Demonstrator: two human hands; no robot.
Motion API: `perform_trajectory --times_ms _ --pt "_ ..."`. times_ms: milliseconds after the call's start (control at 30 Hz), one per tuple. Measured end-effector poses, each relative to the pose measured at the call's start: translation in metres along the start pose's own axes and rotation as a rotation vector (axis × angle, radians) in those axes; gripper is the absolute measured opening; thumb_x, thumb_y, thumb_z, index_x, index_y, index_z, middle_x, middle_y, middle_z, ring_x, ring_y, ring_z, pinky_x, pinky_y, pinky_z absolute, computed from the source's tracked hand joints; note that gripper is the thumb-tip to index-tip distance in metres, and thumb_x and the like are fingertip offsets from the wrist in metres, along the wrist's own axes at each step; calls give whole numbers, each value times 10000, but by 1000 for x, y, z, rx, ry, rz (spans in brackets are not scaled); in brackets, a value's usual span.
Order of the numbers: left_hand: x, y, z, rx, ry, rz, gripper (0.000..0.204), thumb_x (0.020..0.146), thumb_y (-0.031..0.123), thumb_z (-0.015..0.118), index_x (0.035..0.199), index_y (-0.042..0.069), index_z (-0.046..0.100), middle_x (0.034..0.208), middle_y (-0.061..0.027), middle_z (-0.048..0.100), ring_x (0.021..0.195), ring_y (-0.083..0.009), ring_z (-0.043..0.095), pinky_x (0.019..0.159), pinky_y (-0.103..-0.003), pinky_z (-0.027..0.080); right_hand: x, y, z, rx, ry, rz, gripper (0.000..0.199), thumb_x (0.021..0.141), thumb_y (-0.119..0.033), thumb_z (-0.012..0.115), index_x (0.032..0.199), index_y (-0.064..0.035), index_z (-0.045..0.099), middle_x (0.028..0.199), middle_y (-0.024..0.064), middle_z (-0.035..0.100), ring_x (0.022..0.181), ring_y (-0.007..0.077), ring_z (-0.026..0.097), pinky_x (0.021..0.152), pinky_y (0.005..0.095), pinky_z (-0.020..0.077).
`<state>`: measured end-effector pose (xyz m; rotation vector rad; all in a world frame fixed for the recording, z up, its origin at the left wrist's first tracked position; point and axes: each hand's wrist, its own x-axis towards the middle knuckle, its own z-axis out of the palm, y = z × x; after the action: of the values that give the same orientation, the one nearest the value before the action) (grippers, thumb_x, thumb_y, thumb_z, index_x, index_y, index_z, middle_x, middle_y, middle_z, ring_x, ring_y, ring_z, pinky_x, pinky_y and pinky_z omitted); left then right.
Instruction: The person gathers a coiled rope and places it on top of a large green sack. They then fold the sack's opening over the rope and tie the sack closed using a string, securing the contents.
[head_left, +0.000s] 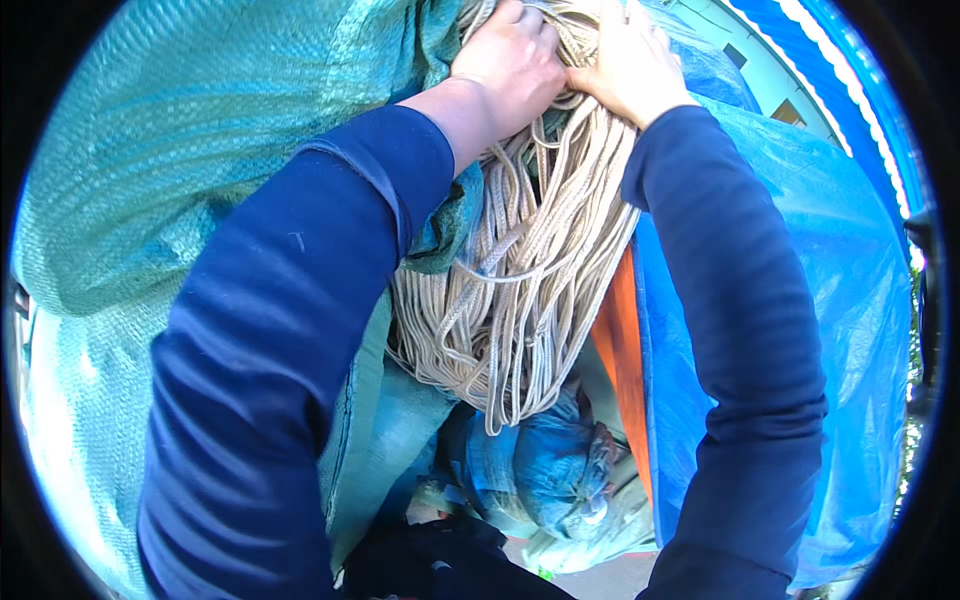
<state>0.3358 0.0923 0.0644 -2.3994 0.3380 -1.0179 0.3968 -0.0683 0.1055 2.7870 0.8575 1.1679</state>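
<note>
A thick bundle of beige rope [520,270] hangs in long loops between my two forearms, both in dark blue sleeves. My left hand [515,60] is closed on the top of the bundle near the upper edge of the view. Right beside it, my right hand [635,60] grips the same rope, the two hands touching. The rope's loops dangle down to about mid-picture. Its upper end is hidden under my hands.
A large green woven tarp [170,150] fills the left side. A blue plastic tarp [850,300] covers the right, with an orange strip [622,330] along its edge. Bundled blue and green sacks [545,470] lie below the rope.
</note>
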Motion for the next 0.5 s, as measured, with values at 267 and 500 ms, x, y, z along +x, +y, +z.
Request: perform_trajectory --times_ms 267,500 --pt "-32 -79 -34 26 79 209 179 782 196 699 941 124 738 1041 -9 685 1052 -200 623 929 -377 433 63 52 -4 213 -116 -357 754 811 -400 805 1434 -44 575 1368 181 635 1250 333 604 1122 418 441" --pt "-38 -110 -13 -195 341 347 366 703 98 757 1064 110 703 1161 4 681 1161 -199 613 1034 -405 421 5 22 -24 310 -387 -36 462 848 -459 786 1024 -31 779 893 128 746 801 252 659 801 401 520"
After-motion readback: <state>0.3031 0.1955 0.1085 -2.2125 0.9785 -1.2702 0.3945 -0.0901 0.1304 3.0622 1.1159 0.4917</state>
